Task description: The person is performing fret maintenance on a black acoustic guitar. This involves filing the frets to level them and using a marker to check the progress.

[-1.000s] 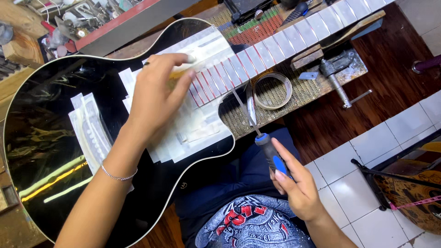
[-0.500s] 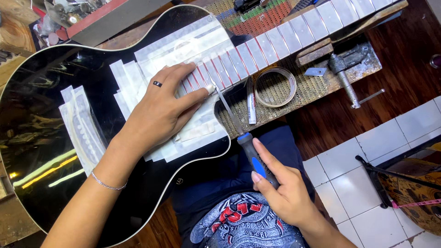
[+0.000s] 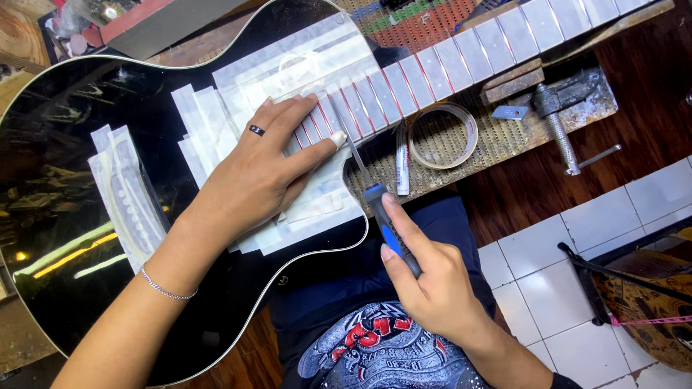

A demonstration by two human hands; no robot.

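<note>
Left hand [image 3: 263,173] lies flat, fingers spread, on the taped fretboard [image 3: 404,75] of the black guitar [image 3: 65,180]; right hand [image 3: 432,284] grips the blue-handled file [image 3: 371,191], blade tip on the frets just beside the left thumb.

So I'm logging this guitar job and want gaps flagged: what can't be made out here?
Head view only:
- Frets under the left hand: covered by it.
- File handle end: wrapped in the right hand.
- Guitar body lower rim, neck end: cut by frame edges.
- Fretboard under masking tape: covered.
</note>
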